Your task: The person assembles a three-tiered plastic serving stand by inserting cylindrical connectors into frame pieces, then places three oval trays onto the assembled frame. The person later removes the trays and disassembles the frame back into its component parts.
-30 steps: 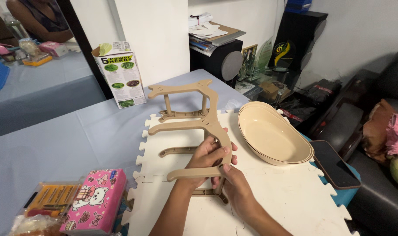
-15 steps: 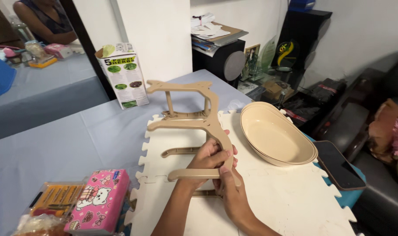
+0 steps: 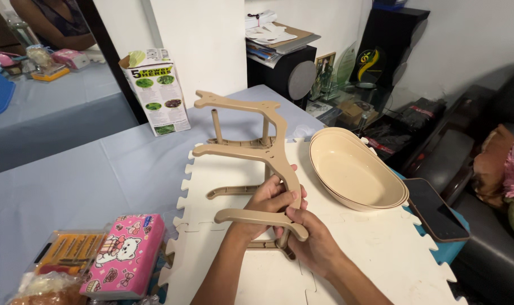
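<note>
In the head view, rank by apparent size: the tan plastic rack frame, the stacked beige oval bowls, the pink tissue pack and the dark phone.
1. tan plastic rack frame, held by both hands
2. stacked beige oval bowls, not far behind
3 and 4. pink tissue pack and dark phone: they look alike, and the pack sits nearer the camera, so unranked.

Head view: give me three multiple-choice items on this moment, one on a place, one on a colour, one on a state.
1. Where do the stacked oval bowls lie?
A. right of the tan frame, on the white foam mat
B. on the pink tissue pack
C. beside the green-printed carton

2. What colour is the frame?
A. blue
B. tan
C. black

3. How is the frame held?
A. lying untouched
B. by one hand only
C. by both hands at its lower arm

Answers: 1 A, the bowls rest on the mat, right of the frame. 2 B, it is tan throughout. 3 C, the left hand and right hand both grip it.
</note>
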